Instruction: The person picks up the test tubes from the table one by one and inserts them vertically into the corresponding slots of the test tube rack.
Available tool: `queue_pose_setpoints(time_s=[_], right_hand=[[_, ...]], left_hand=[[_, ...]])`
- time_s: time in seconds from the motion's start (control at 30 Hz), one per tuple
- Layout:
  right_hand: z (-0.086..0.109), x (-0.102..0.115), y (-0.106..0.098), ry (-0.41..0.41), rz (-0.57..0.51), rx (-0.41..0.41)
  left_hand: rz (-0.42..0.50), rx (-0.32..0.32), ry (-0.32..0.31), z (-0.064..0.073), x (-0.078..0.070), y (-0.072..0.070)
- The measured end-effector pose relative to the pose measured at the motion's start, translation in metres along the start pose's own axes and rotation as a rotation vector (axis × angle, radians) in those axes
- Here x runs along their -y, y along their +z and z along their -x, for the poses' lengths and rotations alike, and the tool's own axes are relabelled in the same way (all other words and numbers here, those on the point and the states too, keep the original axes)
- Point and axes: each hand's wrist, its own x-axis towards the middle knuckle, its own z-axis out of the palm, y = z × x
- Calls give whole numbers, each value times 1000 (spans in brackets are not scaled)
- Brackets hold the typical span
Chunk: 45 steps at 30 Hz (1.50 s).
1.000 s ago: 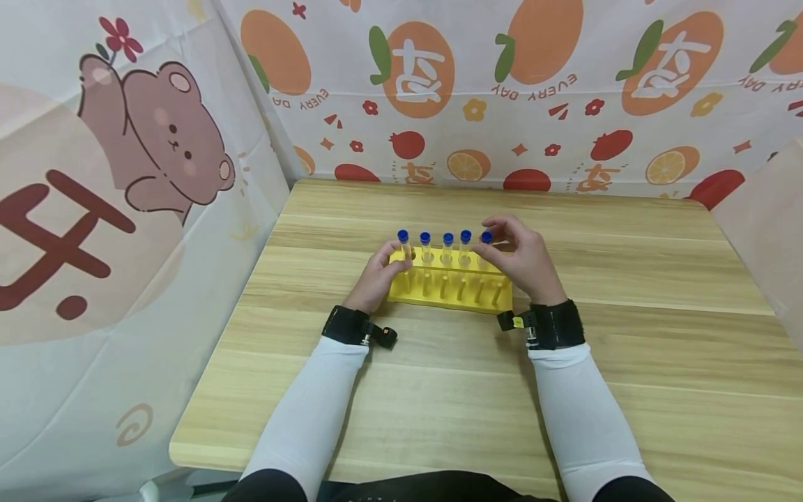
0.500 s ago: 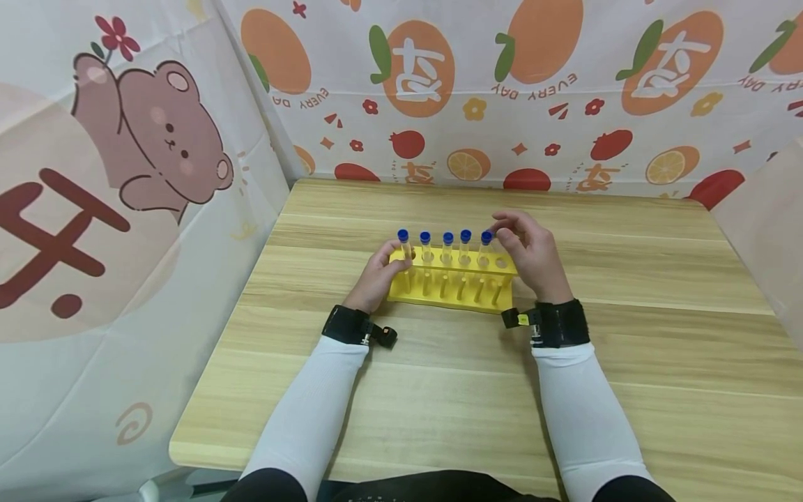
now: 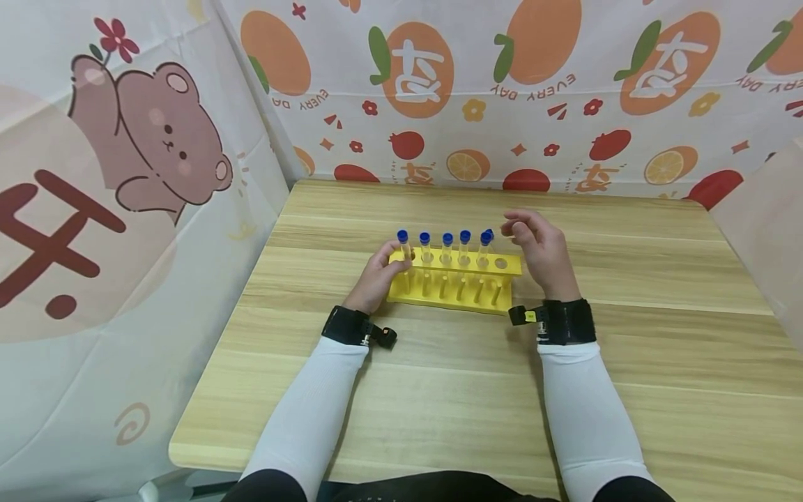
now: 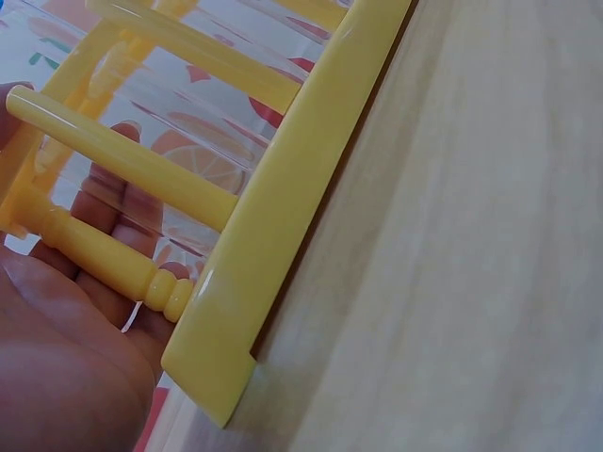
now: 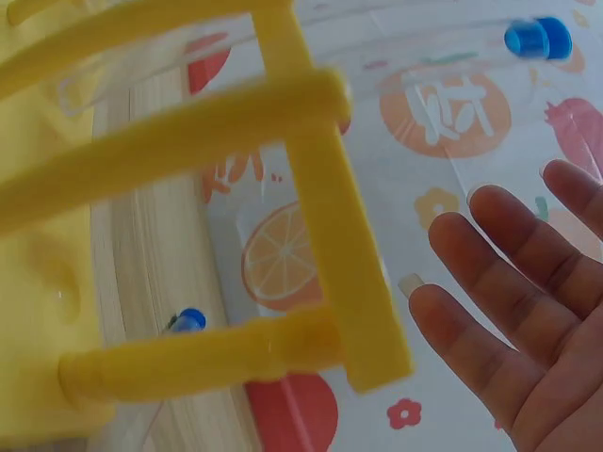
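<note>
A yellow test tube rack (image 3: 454, 268) stands on the wooden table, with several blue-capped clear test tubes (image 3: 447, 240) upright in its holes. My left hand (image 3: 375, 275) grips the rack's left end, thumb in front. In the left wrist view, fingers (image 4: 108, 202) reach behind its end post. The rightmost hole holds no tube. Just right of the rack, my right hand (image 3: 544, 254) hovers with loosely bent fingers and nothing in them; the right wrist view shows its fingers (image 5: 471, 353) apart from the rack. Behind the rack lies another tube, its blue cap (image 5: 191, 320) towards the rack.
The wooden table (image 3: 439, 390) reaches from my body to a fruit-print cloth (image 3: 527, 139) hanging along its back edge. A bear-print cloth (image 3: 157, 139) hangs at the left. Small cameras are strapped to both wrists.
My right hand has let go of the rightmost upright tube's cap and moved right, uncovering the end hole and the lying tube's cap. The left hand stays on the rack.
</note>
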Motion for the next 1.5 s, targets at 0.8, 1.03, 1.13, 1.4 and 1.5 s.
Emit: queue_pose_setpoints(time_s=[0.8,1.03,1.13,1.4,1.5], right_hand=[[-3,-23,-10,329,102,0],[-1,-35,-10,439,126,43],[0,-43,-8,480,125,59],[1,-64,-4,517,129,45],[2,-69,-3,519,144,46]], left_hand=[[1,-8,-20,0,0,0],[-1,-9,-10,2,-1,1],[-1,-7,-13,2,0,0],[-9,-7,-16,0,0,0],[-15,-8,-15,0,0,0]])
